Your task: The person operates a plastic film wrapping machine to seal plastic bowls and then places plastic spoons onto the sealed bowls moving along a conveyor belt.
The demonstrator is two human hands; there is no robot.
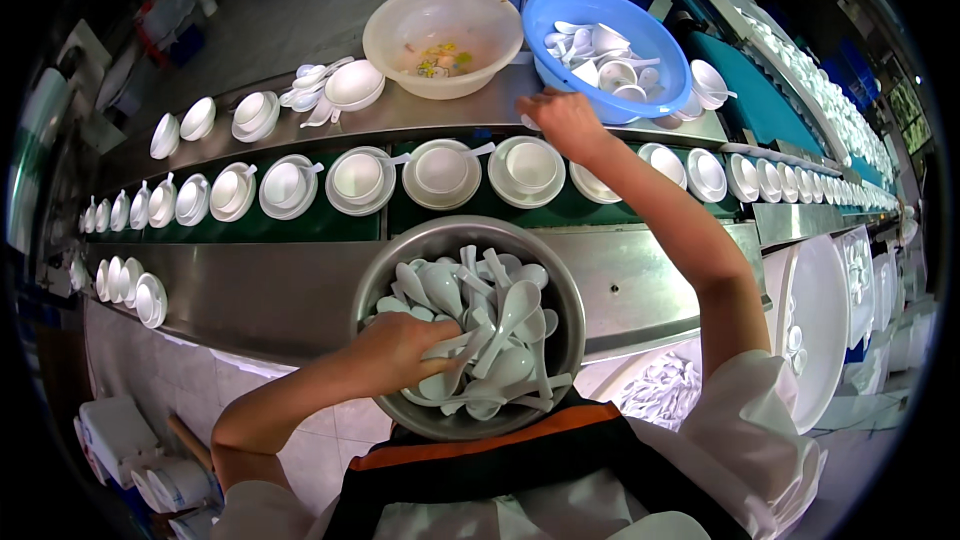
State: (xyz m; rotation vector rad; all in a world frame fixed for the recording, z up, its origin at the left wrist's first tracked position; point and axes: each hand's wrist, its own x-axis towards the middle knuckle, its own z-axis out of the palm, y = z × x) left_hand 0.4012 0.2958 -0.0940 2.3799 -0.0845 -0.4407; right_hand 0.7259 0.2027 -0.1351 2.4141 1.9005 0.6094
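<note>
L grip (398, 348) holds white spoons (520, 305) in steel bowl (572, 325), lower ctr; R grip (562, 120) curled, hold unclear, near blue basin (662, 52) w/ more spoons (572, 40), upper ctr-R.

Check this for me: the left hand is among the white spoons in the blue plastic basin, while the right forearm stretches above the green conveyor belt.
Wrong basin: in the head view, the left hand is among the white spoons in the stainless-steel basin, not the blue plastic one. The right forearm does stretch above the green conveyor belt.
</note>
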